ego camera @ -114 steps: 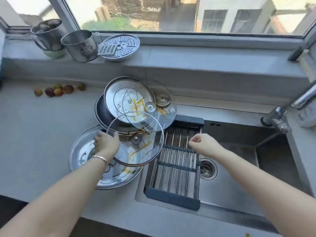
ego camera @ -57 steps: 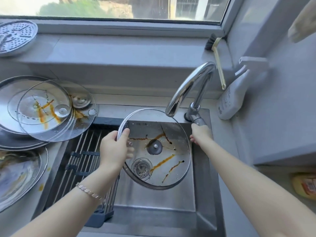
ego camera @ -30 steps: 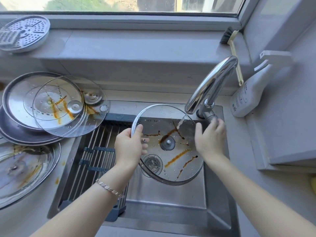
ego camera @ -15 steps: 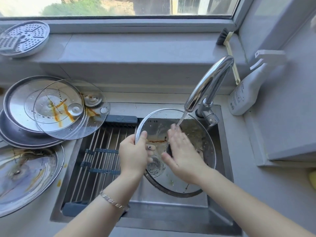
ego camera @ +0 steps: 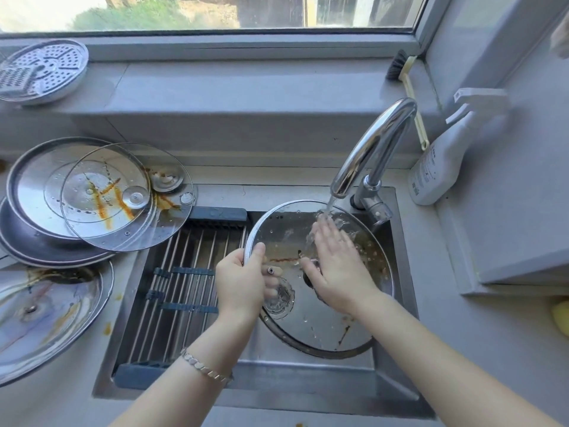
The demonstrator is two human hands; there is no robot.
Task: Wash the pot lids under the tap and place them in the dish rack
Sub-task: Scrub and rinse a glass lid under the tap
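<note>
A glass pot lid (ego camera: 320, 322) with a metal rim is tilted over the sink under the running tap (ego camera: 372, 149). My left hand (ego camera: 243, 285) grips its left rim. My right hand (ego camera: 338, 269) lies flat on the glass with fingers spread, in the water stream, covering the knob. Orange-brown streaks remain on the glass. On the counter to the left lie more dirty lids: a glass one (ego camera: 123, 217) atop steel lids (ego camera: 34, 186), and a large steel lid (ego camera: 46, 315) nearer me. The roll-up dish rack (ego camera: 181, 272) spans the sink's left half.
A white spray bottle (ego camera: 440, 167) stands right of the tap, a dish brush (ego camera: 409, 87) leans in the window corner. A perforated steamer plate (ego camera: 40, 72) sits on the sill. The sink drain (ego camera: 280, 298) shows through the glass. A raised ledge (ego camera: 523, 211) borders the right.
My left hand carried the glass lid from the pile to the sink. My right hand turned on the tap, then moved onto the lid, rubbing it; much of the streaking has washed off.
</note>
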